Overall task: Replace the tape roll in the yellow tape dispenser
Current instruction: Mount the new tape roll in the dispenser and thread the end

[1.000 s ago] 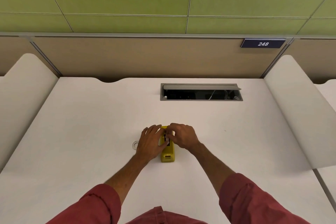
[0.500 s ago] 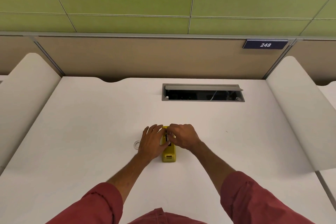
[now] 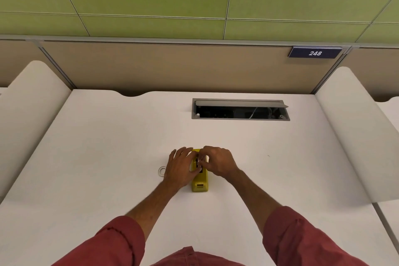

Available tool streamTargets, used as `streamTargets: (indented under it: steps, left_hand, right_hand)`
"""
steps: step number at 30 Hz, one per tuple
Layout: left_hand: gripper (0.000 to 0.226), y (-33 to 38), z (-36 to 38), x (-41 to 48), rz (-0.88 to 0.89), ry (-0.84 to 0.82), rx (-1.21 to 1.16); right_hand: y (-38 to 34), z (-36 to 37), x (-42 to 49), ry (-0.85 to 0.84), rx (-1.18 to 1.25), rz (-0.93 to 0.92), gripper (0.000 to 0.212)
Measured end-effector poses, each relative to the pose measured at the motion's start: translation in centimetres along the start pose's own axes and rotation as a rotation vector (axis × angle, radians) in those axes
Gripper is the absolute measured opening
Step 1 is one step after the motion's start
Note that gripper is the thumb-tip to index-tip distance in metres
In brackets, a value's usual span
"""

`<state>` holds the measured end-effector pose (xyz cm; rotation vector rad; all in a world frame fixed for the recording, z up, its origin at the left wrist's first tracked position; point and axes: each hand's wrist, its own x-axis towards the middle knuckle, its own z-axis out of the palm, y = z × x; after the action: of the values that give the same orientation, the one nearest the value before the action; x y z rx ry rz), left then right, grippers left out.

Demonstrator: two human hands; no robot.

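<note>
Clear tape ring [image 3: 161,171] flat on desk [image 3: 108,147], just left of yellow dispenser [image 3: 200,183]. Left hand [image 3: 180,168] clasps dispenser's left side. Right hand [image 3: 218,163] fingers pinched at dispenser top; what they grip unclear.

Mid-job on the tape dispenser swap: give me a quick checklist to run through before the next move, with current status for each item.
1. Yellow tape dispenser resting flat on the desk: ok.
2. Left hand bracing the dispenser's left side: ok.
3. Right hand fingertips working at the top slot: ok; what they pinch: cannot tell.
4. Roll seated on its hub: cannot tell, hands cover it.
5. Small white ring lying clear to the left of the left hand: ok; whether it is the old core: cannot tell.
6. Open cable hatch well away from the work: ok.
</note>
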<state>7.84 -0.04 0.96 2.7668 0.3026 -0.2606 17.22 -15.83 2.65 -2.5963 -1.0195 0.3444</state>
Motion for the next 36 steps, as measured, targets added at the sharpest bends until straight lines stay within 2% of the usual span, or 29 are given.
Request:
streamTargets:
  steps: [5, 9, 15, 20, 25, 33, 36]
  left_hand:
    - [0.055, -0.1, -0.1, 0.2, 0.008, -0.011, 0.038]
    - [0.056, -0.1, -0.1, 0.2, 0.004, -0.007, 0.012]
    - [0.059, -0.1, 0.0, 0.1, -0.002, -0.003, -0.014]
    - [0.062, -0.3, 0.0, 0.0, 0.006, 0.002, -0.046]
    - [0.058, -0.6, 0.2, -0.2, 0.016, 0.003, -0.06]
    - [0.064, -0.5, 0.4, -0.3, 0.01, 0.02, -0.034]
    - [0.068, -0.3, 0.3, -0.3, -0.001, 0.009, -0.084]
  right_hand:
    - [-0.4, -0.4, 1.0, -0.013, 0.004, 0.056, 0.025]
    - [-0.4, -0.4, 0.8, -0.023, -0.081, -0.02, 0.027]
    - [-0.7, 0.6, -0.6, 0.073, -0.232, -0.141, 0.026]
    - [-1.2, 0.9, -1.2, 0.127, -0.269, -0.163, 0.012]
    - [-1.0, 1.0, -1.1, 0.098, -0.292, -0.193, 0.026]
    - [-0.6, 0.9, -0.5, 0.005, -0.404, -0.281, 0.033]
    - [-0.6, 0.9, -0.4, 0.027, -0.412, -0.28, 0.03]
